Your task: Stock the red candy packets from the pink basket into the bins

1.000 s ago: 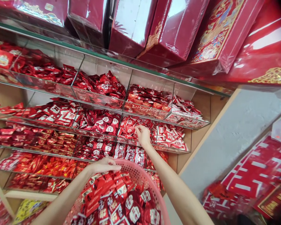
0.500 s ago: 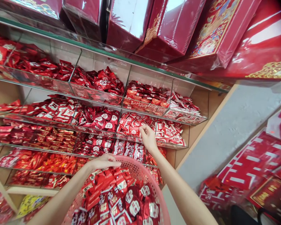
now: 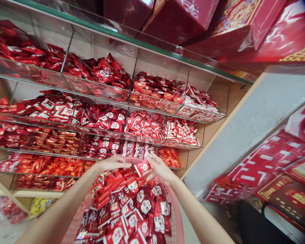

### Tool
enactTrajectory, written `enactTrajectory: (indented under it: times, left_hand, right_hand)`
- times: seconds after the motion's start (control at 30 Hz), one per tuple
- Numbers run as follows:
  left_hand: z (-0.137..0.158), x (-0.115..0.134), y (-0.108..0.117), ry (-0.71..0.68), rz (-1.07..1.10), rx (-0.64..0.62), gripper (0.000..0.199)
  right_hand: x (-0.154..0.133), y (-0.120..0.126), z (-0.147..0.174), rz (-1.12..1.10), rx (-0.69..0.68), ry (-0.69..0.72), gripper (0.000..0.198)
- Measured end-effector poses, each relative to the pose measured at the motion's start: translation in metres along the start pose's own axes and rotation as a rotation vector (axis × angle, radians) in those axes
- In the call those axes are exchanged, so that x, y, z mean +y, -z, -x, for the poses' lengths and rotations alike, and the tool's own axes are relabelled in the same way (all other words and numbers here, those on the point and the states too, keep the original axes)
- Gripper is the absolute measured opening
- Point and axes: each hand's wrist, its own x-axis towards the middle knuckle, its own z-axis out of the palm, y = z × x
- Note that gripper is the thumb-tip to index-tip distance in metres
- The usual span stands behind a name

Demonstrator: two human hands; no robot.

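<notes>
Pink basket (image 3: pixel 177 217), heaped with red packets (image 3: pixel 145 206), is before compartmented shelves (image 3: pixel 220 93); the left hand (image 3: pixel 113 163) grips the basket's far rim. Next, a single red-and-white packet (image 3: pixel 143 167) is pinched in the right hand (image 3: pixel 160 168) above the heap. Farther right are a grey wall (image 3: pixel 244 122) and red-and-white goods (image 3: pixel 259 166).

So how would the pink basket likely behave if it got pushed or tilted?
The pink basket looks like perforated plastic, so its wall may flex a little. The many packets inside probably add weight; lying loose in shiny wrappers, they would likely slide if tilted.
</notes>
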Motion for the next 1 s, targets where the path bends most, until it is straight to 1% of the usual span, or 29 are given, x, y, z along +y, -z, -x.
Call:
enactTrajectory:
  times: [0.1,0.2,0.3,0.47,0.57,0.67,0.8,0.9,1.0]
  left_hand:
    - [-0.001,0.005,0.0,-0.005,-0.017,-0.007,0.045]
    - [-0.001,0.009,0.001,-0.009,-0.034,-0.014,0.046]
    - [-0.001,0.009,0.001,-0.022,-0.031,-0.007,0.046]
    - [0.0,0.004,0.002,0.0,-0.004,-0.002,0.046]
    - [-0.001,-0.001,0.002,0.012,-0.004,0.016,0.046]
    - [0.0,-0.005,0.003,0.027,-0.015,0.039,0.046]
    - [0.002,-0.006,0.003,0.027,-0.003,0.053,0.045]
    - [0.003,-0.005,0.002,0.025,0.011,0.039,0.044]
    - [0.003,-0.006,0.002,0.014,0.009,0.035,0.044]
  right_hand:
    - [0.013,-0.005,0.007,-0.018,-0.096,-0.078,0.038]
    - [0.018,-0.006,0.012,0.071,-0.215,-0.114,0.037]
    - [0.021,-0.004,0.012,0.208,-0.327,-0.124,0.035]
    - [0.032,-0.005,0.004,0.463,-0.511,-0.211,0.035]
    - [0.034,-0.012,0.0,0.643,-0.607,-0.28,0.037]
    - [0.031,-0.022,-0.003,0.813,-0.664,-0.365,0.04]
    - [0.032,-0.035,-0.005,0.929,-0.808,-0.465,0.041]
    - [0.041,-0.043,-0.006,0.942,-0.88,-0.463,0.039]
    - [0.052,-0.048,-0.007,0.986,-0.881,-0.425,0.037]
